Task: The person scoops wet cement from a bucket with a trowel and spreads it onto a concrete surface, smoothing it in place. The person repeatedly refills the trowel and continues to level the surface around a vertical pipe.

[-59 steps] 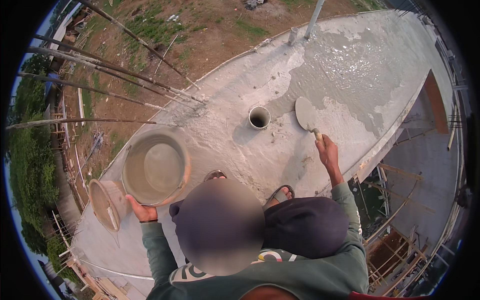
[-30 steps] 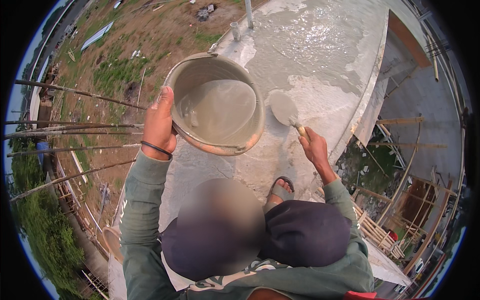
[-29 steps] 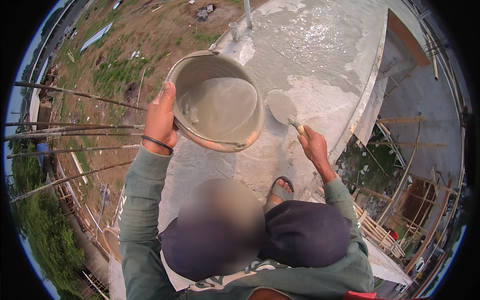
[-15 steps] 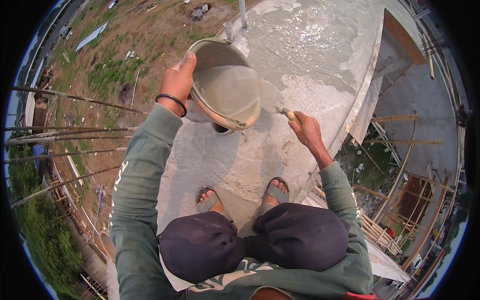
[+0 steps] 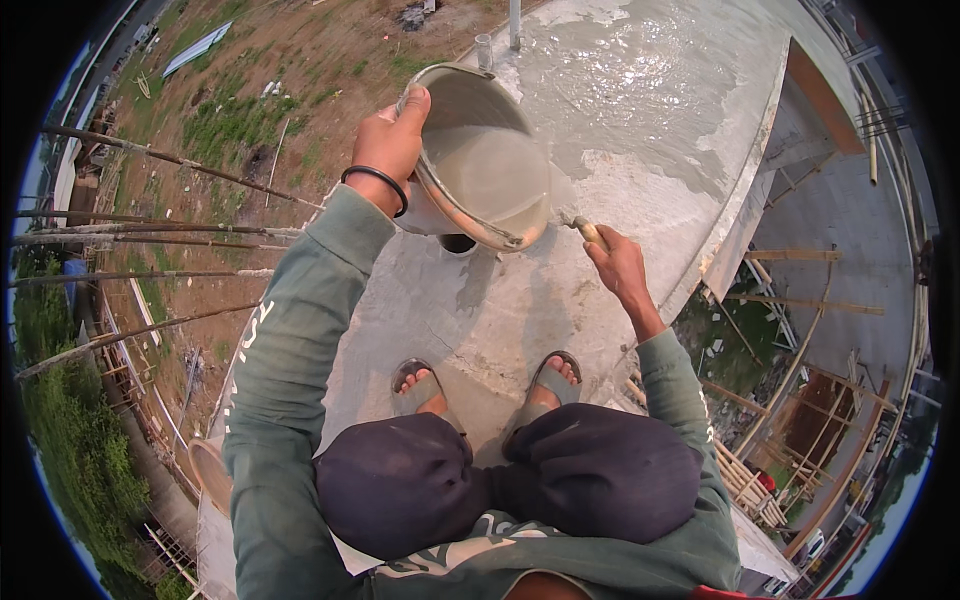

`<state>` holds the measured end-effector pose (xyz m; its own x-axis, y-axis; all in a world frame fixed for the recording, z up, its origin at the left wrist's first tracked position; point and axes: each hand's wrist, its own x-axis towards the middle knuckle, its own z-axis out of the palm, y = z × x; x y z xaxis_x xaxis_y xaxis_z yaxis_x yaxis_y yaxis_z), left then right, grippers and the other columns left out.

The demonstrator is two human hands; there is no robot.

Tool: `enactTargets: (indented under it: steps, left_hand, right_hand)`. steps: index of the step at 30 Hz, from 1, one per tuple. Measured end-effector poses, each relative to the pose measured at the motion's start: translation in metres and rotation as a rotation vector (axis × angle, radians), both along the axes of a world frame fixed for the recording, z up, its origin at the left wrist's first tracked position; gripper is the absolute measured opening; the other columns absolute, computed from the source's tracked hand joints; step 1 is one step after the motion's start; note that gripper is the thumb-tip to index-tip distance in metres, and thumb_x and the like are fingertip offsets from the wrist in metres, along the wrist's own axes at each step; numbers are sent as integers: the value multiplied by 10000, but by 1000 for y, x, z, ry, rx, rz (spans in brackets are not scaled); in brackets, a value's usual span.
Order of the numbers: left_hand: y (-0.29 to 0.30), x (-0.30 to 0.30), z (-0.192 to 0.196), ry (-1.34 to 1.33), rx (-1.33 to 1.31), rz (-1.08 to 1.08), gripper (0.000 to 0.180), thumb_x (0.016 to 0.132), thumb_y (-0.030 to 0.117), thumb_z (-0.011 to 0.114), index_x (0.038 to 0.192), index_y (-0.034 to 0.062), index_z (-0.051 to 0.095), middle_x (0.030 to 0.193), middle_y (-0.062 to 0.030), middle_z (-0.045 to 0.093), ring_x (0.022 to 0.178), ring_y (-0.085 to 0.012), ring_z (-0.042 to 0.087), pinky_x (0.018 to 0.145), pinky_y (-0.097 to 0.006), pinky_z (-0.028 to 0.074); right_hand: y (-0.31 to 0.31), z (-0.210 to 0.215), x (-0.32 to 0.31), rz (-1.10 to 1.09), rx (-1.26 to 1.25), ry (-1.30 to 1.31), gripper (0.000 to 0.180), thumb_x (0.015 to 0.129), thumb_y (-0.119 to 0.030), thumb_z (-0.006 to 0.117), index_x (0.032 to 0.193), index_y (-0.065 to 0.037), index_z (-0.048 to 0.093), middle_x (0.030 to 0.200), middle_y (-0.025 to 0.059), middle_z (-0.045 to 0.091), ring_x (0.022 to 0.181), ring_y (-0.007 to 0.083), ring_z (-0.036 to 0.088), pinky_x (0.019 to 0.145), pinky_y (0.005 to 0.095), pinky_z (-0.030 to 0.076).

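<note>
My left hand (image 5: 388, 146) is closed on the rim of a tilted bucket (image 5: 432, 180), thumb over the edge. Thin grey cement slurry (image 5: 495, 178) lies inside, and the bucket's mouth faces up and toward me. A trowel (image 5: 591, 233) with a wooden handle is gripped in my right hand (image 5: 622, 268), just right of the bucket. Its blade is hard to make out against the grey slab, partly behind the bucket's rim. Wet slurry (image 5: 640, 75) covers the far part of the concrete slab (image 5: 400, 310).
A short pipe stub (image 5: 485, 52) and a thin post (image 5: 515, 25) stand at the slab's far left edge. A dark pipe opening (image 5: 457, 243) shows below the bucket. Along the right runs a raised slab edge (image 5: 735, 225), with a drop beyond. Poles (image 5: 150, 235) jut in from the left.
The view has shifted, so the surroundings sit farther right. The bucket has come a little closer to the trowel. Both hands keep their grips.
</note>
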<state>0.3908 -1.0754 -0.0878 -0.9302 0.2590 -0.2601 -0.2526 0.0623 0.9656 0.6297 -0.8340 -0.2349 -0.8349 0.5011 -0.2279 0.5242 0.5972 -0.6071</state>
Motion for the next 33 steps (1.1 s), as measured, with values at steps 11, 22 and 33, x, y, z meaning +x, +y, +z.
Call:
enactTargets:
  steps: [11,22,33]
  left_hand:
    - [-87,47,1,-218,524,201,557,1033,437,514,1363,-11,498,1342,-127,567,1232,-237,546,1053,-403,447]
    - [-235,162,-7,-209,538,377,702,1028,549,429,1463,-1,394,1464,-144,480,1340,-274,472,1123,-427,382]
    - [-333,261,-87,-177,533,656,679,1032,520,445,1468,2,388,1476,-134,472,1343,-272,468,1113,-423,388]
  right_hand:
    - [-1,-9,4,-24,-14,3,454,852,-315,687,1214,-42,665,980,258,701,937,413,685,816,458,518]
    - [-14,-26,-4,84,52,-30,449,863,-322,688,1223,-56,659,961,252,703,918,409,689,814,458,520]
    - [-32,-51,-43,241,256,-2,397,898,-254,666,1234,-45,625,927,238,696,883,437,671,771,482,515]
